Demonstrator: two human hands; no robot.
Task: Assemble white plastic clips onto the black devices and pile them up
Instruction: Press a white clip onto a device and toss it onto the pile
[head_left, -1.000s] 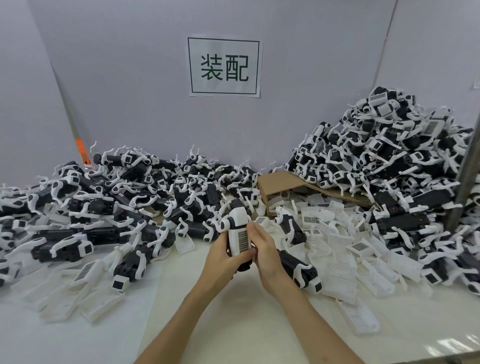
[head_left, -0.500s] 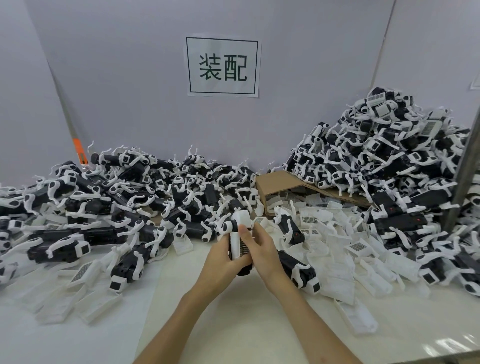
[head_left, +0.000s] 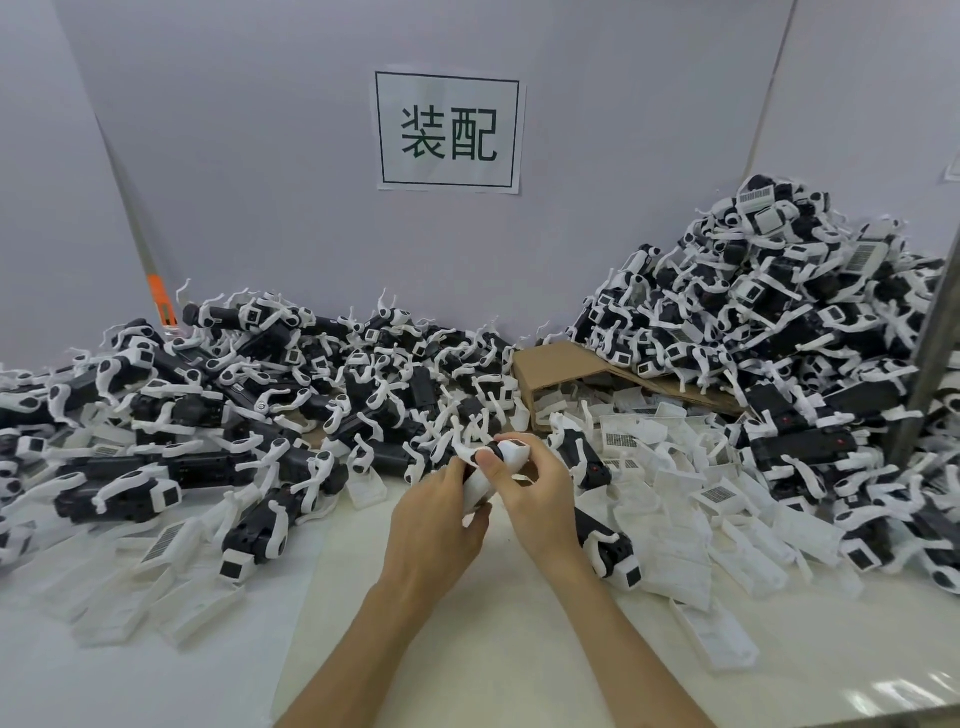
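Observation:
Both hands meet over the white table, holding one black device with a white clip between them. My left hand grips its lower white part from below. My right hand curls over the top end, thumb pressing near the clip. Most of the device is hidden by the fingers. A low pile of clipped black devices spreads to the left. A tall heap of clipped devices rises at the right. Loose white plastic clips lie just right of my hands.
A flattened brown cardboard box lies behind my hands, under the right heap. More white clips lie at the front left. A single device rests under my right wrist. A grey post stands at the far right. A paper sign hangs on the wall.
The device has tipped from upright to slanting, its barcode face now hidden. My right hand has slid over its top end, and my left hand has dropped lower on it.

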